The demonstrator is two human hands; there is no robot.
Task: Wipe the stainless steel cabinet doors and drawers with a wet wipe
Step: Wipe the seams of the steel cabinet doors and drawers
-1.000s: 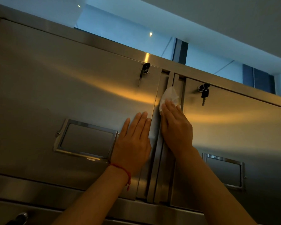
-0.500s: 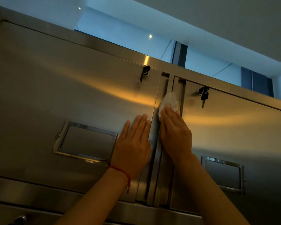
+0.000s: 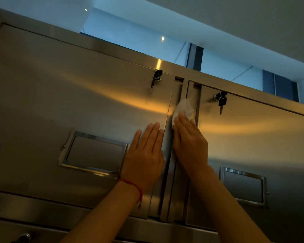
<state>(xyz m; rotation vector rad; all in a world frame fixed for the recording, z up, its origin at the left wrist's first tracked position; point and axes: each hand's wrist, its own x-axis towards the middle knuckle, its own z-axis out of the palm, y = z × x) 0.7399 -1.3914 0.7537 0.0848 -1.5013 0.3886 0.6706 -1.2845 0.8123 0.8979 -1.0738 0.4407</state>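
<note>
moved: right hand (image 3: 189, 142) slid wipe (image 3: 182, 108) slightly up the seam (image 3: 178, 92); seam ran vertically, continuing above fingers | hands: both flat; left hand (image 3: 144, 155) braced left door (image 3: 77, 95)

Ceiling (image 3: 235, 23) white, spanning 12 to 2 o'clock. Glass partition (image 3: 130, 37) at 12 o'clock, dark mullion (image 3: 194, 57); two spotlights (image 3: 162, 38) reflected.

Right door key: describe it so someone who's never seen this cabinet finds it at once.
Start at the stainless steel cabinet's vertical centre strip, where the right hand presses a wet wipe. On the right door, near its top left corner, a black-headed key sits in the lock. Unlike the left door's key, a second key dangles beneath it.
</note>
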